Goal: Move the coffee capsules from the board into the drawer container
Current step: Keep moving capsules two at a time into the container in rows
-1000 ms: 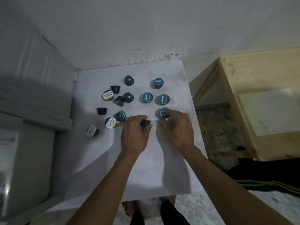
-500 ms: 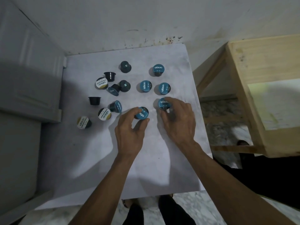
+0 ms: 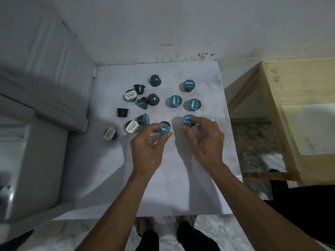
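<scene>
Blue-lidded capsules are being pinched on the white board (image 3: 181,178): one capsule (image 3: 163,127) by the left hand (image 3: 146,151), another capsule (image 3: 188,120) by the right hand (image 3: 206,142), fingers curled narrow.

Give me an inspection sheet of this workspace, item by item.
Surface: white rectangular board, faintly smudged.
Job's things: thirteen small round coffee capsules; blue-lidded capsule and another blue-lidded capsule in hand, cream-lidded capsule leftmost.
Clutter: nothing seen.
Grippers: left hand pinches one blue capsule, right hand the other.
Cables: nothing seen.
Surroundings: pale wooden frame right, white wall behind, grey cabinet left.
</scene>
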